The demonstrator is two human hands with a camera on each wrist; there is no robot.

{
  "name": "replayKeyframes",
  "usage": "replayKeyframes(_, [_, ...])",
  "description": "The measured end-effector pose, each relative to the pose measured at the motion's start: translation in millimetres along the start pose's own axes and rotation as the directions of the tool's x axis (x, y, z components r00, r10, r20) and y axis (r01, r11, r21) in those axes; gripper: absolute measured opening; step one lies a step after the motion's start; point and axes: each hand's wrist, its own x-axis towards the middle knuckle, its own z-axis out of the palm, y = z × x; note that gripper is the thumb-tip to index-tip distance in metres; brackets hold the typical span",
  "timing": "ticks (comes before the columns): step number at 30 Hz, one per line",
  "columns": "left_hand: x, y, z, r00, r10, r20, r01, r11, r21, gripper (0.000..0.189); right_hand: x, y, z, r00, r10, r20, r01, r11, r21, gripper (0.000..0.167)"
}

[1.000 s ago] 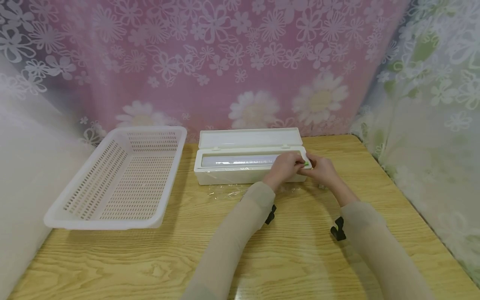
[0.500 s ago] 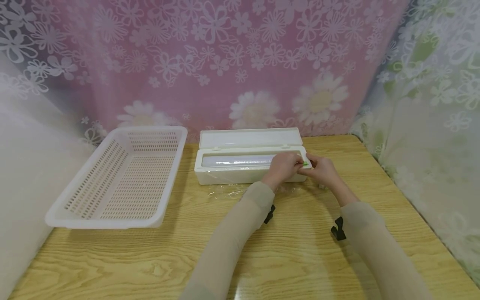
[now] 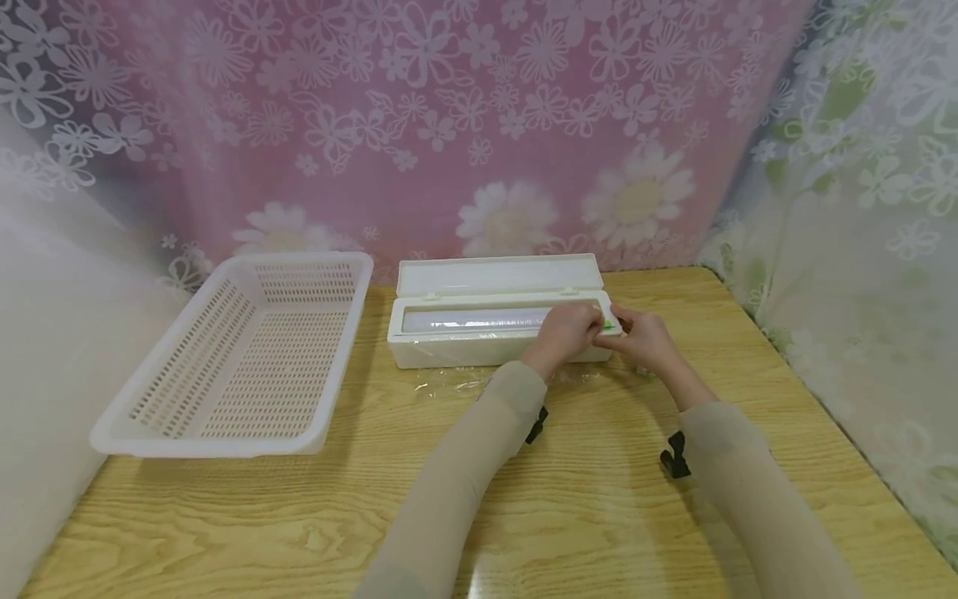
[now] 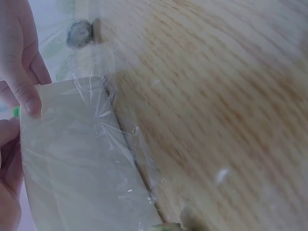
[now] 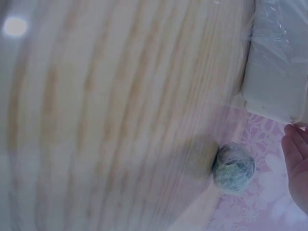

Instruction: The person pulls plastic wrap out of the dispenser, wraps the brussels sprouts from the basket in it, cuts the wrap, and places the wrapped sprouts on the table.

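A white cling film dispenser box (image 3: 467,353) lies on the wooden table with its lid (image 3: 497,274) tipped back. Inside it shows the film roll (image 3: 471,320); loose clear film (image 4: 108,120) hangs down its front and onto the table. At the box's right end, my left hand (image 3: 569,331) reaches over the top with curled fingers, pinching at a small green slide cutter (image 3: 608,325) that they mostly cover. My right hand (image 3: 645,339) grips the right end corner, its thumb (image 4: 30,101) on the front face in the left wrist view.
A white slotted plastic basket (image 3: 322,399) stands on the left of the table. A round greenish thing wrapped in film (image 5: 233,167) sits by the box's right end, mostly hidden behind my right hand in the head view. Flowered curtains (image 3: 479,125) enclose the table's back and sides.
My left hand's fingertips have shifted very slightly leftward at the green slide cutter. The right hand, box and basket look the same.
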Motion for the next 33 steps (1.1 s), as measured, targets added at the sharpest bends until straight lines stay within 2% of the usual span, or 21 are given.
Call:
replayKeyframes(6, [-0.2,-0.4,0.8,1.0,-0.008,0.012,0.008,0.998,0.057,0.01,1.1,2.1,0.8,1.0,0.016,0.011,-0.016,0.999,-0.04,0.079])
replayKeyframes(12, [-2.9,-0.1,-0.3,0.999,0.001,-0.038,0.004,0.99,0.141,0.009,0.5,1.0,1.0,1.0,0.011,-0.001,-0.011,0.999,-0.047,0.078])
replayKeyframes(15, [-2.9,0.0,-1.1,0.998,0.024,-0.055,-0.016,0.989,0.145,0.009,0.3,0.6,0.5,1.0,-0.002,-0.01,0.001,0.998,-0.063,0.076])
replayKeyframes(19, [-1.1,-0.3,0.0,0.998,0.038,-0.047,-0.032,0.99,0.138,0.009,0.2,1.3,-0.4,1.0,-0.015,-0.014,0.013,0.996,-0.09,0.076])
replayKeyframes(24, [0.0,-1.1,1.2,0.999,0.035,-0.023,-0.032,0.991,0.127,0.008,-0.2,1.7,-0.8,1.0,-0.011,-0.008,0.01,0.994,-0.109,0.076])
replayKeyframes(33, [-3.4,-0.9,-3.3,0.999,0.029,-0.036,-0.023,0.988,0.153,0.009,1.6,2.8,-0.5,1.0,-0.013,-0.01,0.012,0.992,-0.125,0.078])
